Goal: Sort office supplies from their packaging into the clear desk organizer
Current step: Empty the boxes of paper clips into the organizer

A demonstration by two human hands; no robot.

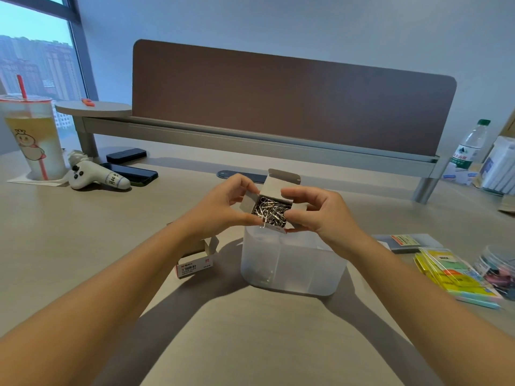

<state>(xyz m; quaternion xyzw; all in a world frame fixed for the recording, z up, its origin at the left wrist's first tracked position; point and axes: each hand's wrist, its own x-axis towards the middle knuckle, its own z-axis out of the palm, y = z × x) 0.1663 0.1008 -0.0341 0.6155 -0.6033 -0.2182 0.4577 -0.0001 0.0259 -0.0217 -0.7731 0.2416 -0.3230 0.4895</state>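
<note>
Head view: the open paper-clip box sat tilted directly above the clear desk organizer, mouth facing the camera, paper clips spilling at six o'clock; the left hand pinched it from nine o'clock, the right hand from three o'clock; both fingers curled round it.

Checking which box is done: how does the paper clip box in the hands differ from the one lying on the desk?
The held box is above the organizer, gripped by the left hand and right hand, and full of clips. The desk box lies on its side, untouched; its contents aren't visible. Both have open flaps.
</note>
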